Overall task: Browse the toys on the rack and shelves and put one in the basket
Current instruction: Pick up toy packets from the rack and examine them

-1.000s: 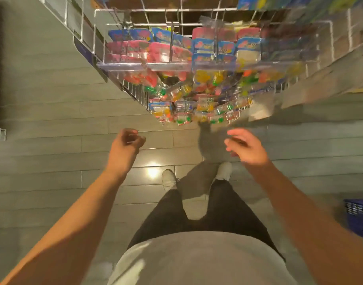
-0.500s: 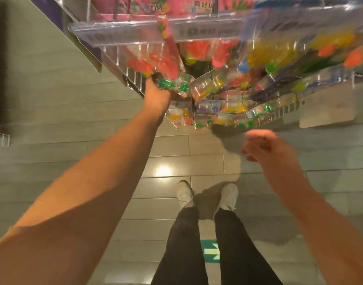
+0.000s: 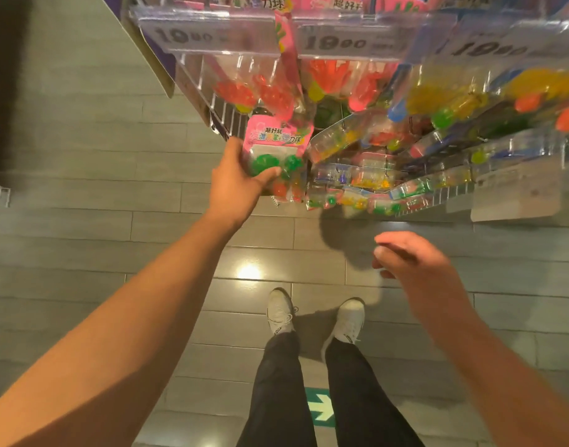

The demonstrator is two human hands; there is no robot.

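My left hand (image 3: pixel 236 182) grasps a pink toy pack (image 3: pixel 274 150) with green balls, thumb across its front, at the left end of the wire rack (image 3: pixel 225 116), below the clear price strip (image 3: pixel 212 33). My right hand (image 3: pixel 415 269) hangs loose and released over the floor (image 3: pixel 83 195), holding nothing, fingers lightly curled, well apart from the rack.

bare forearms (image 3: pixel 141 317); black trousers (image 3: pixel 276 391); white laced trainers (image 3: pixel 280 311)
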